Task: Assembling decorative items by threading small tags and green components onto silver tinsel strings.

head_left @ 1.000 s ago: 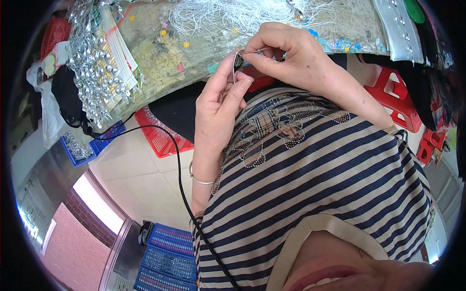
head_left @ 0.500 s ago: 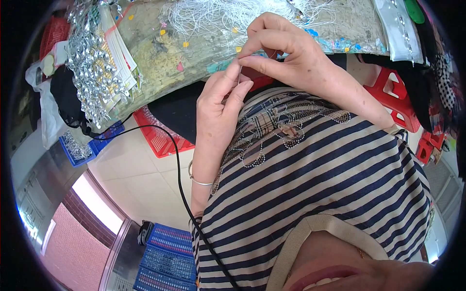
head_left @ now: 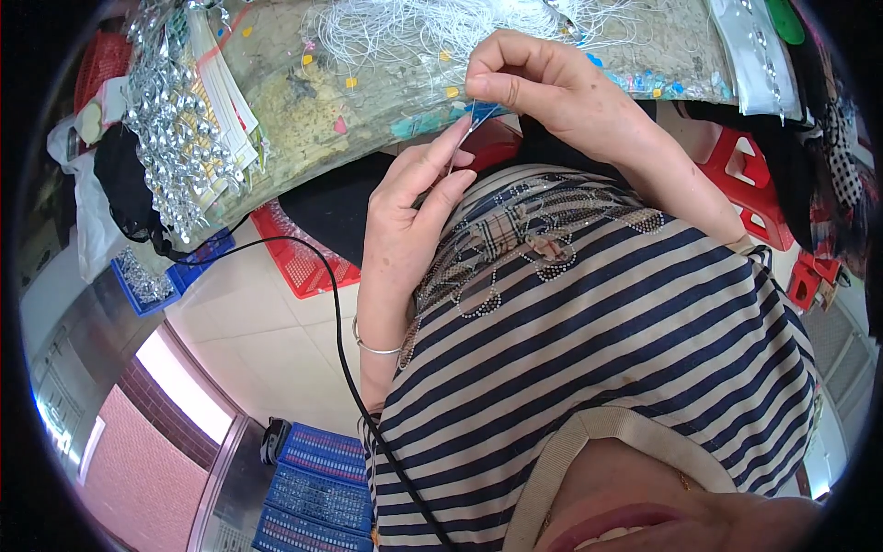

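Observation:
My right hand (head_left: pixel 552 92) is pinched on a small blue piece (head_left: pixel 482 110) at the table's near edge (head_left: pixel 368 129). A thin white thread (head_left: pixel 460 147) runs down from that pinch. My left hand (head_left: pixel 405 212), with a silver bangle (head_left: pixel 372 345) on the wrist, is raised just below it. Its fingers are stretched out and slightly apart. The index fingertip reaches up to the blue piece, and the thread crosses the fingertips. Whether the left fingers grip the thread is too fine to tell. A tangle of white threads (head_left: pixel 405 32) lies on the table beyond both hands.
Strips of silver beads (head_left: pixel 170 120) hang at the table's left end. Small coloured pieces (head_left: pixel 635 78) dot the tabletop. Red baskets (head_left: pixel 303 253) sit under the table, a red stool (head_left: pixel 750 198) stands at the right, and blue crates (head_left: pixel 313 488) are on the tiled floor. A black cable (head_left: pixel 336 304) hangs in front.
My right hand has lifted further over the table edge. My left hand has let go of the dark red piece and stretched its fingers. The pinch now holds a blue piece.

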Motion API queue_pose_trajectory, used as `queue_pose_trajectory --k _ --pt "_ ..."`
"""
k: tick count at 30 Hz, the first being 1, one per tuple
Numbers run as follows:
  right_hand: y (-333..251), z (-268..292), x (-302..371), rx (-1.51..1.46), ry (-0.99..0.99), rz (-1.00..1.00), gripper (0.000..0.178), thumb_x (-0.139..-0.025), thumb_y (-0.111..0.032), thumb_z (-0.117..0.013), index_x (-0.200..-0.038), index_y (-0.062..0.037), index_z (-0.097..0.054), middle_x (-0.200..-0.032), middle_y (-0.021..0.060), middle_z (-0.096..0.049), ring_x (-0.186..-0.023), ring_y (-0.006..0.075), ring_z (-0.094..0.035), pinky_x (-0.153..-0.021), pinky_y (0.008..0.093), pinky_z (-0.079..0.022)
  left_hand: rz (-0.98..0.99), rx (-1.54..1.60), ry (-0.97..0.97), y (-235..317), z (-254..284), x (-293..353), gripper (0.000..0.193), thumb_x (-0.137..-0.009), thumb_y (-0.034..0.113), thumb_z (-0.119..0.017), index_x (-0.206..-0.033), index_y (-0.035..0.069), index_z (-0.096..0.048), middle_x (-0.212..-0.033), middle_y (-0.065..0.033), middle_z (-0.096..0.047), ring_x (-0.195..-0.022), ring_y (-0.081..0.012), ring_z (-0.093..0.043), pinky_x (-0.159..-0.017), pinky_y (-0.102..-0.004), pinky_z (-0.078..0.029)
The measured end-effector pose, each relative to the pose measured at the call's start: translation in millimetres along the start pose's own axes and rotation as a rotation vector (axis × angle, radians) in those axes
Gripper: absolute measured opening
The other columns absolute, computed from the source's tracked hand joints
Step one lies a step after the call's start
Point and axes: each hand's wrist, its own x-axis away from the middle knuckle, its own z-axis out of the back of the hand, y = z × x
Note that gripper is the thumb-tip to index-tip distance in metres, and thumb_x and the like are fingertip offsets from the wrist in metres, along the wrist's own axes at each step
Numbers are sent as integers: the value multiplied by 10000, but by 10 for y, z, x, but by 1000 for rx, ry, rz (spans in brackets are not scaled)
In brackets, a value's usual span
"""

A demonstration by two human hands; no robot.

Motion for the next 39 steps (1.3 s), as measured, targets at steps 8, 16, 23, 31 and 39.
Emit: queue_pose_trajectory --k 8,16,23,31,39 --pt "-36 -65 27 -69 -110 -66 225 -895 -250 -604 -944 -32 -629 -796 25 -621 -752 95 -581 -683 222 -473 -67 190 13 -64 -42 -80 315 -833 1 -626 -1147 18 -613 -1013 -59 -627 -911 -108 -571 -820 -233 -448" --pt "-83 -72 29 48 -114 -3 120 -914 -141 -572 -886 -25 -577 -873 -20 -513 -762 46 -503 -688 184 -428 134 397 82 66 -85 -169 106 -828 33 -662 -928 0 -676 -845 -16 -628 -714 -50 -537 -631 -178 -428" --pt "-2 -25 48 237 -210 76 139 -883 -133 -606 -965 -21 -602 -901 22 -539 -815 102 -534 -716 218 -442 122 372 105 22 96 -61 88 -830 28 -648 -904 -6 -682 -790 -25 -621 -659 -53 -523 -585 -170 -397" --pt "43 333 178 510 -209 144 110 -863 -112 -619 -878 -5 -635 -824 50 -583 -784 158 -560 -683 263 -438 175 313 176 -292 433 210 84 -824 15 -641 -887 -18 -685 -825 -41 -634 -642 -63 -527 -560 -182 -393" --pt "-56 606 140 501 -26 169 151 -897 -164 -591 -912 -25 -647 -826 21 -577 -789 112 -536 -728 244 -426 175 312 167 -416 373 270 94 -827 9 -636 -901 -30 -681 -875 -63 -637 -690 -86 -547 -610 -203 -420"
